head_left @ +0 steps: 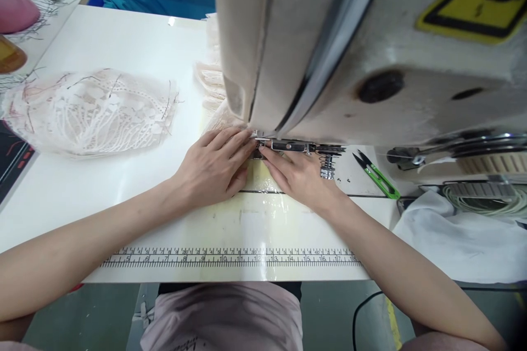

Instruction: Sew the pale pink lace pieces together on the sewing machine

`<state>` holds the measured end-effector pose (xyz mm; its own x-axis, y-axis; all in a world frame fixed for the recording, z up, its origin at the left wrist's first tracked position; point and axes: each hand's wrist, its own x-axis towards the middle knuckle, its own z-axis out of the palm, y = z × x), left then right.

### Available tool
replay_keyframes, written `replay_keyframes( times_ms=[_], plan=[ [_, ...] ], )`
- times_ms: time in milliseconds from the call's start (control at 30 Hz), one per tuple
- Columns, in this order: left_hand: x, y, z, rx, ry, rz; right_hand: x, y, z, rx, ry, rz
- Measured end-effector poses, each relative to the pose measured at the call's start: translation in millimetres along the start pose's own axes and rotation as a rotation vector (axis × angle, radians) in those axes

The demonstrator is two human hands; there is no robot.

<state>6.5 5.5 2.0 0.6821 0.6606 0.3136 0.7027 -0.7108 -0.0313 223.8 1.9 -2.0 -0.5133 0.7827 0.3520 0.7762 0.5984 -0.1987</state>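
Ruler (230, 258) nearest; L hand (214, 167), R hand (298, 175) flat open on lace (216, 119); machine head (329, 38) overhangs both; snips (376, 175) rt.

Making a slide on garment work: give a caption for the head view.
Left hand and right hand, fingertips close together, flat beneath the sewing machine head; lace fabric beside them, green snips nearby.

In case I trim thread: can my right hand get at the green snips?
Probably yes: the green snips lie uncovered just beside the right hand; only a small spring stands between.
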Motion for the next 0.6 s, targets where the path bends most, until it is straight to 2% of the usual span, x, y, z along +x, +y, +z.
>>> replay_keyframes(
  times_ms=[200, 367, 600],
  plan=[
    [0.4, 0.1, -0.9, 0.018, 0.024, 0.021, -4.4, 4.9, 4.2, -0.143, 0.048, -0.130],
    [0.5, 0.6, 0.1, 0.016, 0.028, 0.013, -7.5, 6.4, 5.6, -0.203, 0.072, -0.177],
    [0.5, 0.1, 0.3, 0.033, 0.040, 0.018, -9.7, 4.7, 1.2, -0.214, 0.006, -0.139]
  ],
)
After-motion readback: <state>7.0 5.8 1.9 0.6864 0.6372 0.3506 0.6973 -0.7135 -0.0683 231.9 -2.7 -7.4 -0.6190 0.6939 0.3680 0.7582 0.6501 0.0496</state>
